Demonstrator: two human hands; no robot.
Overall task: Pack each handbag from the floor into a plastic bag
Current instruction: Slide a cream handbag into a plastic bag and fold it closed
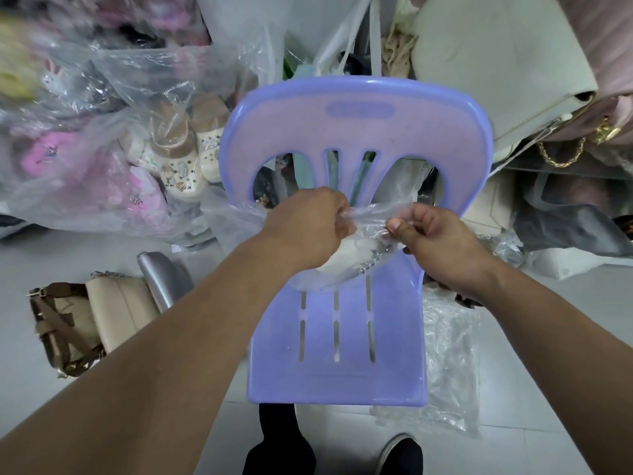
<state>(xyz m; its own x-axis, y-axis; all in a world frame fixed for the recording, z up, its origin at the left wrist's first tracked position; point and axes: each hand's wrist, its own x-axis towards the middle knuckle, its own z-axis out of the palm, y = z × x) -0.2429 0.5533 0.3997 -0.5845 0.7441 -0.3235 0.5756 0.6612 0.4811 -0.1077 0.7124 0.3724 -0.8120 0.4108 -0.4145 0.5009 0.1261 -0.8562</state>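
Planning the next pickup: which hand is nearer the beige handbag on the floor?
Left. The left hand grips the plastic bag over the chair, right of the beige handbag; the right hand pinches the bag farther right.

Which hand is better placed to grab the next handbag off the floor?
The left hand. Both hands grip the plastic bag, but the beige handbag and silver handbag lie on the floor on the left; the right hand would have to cross the chair.
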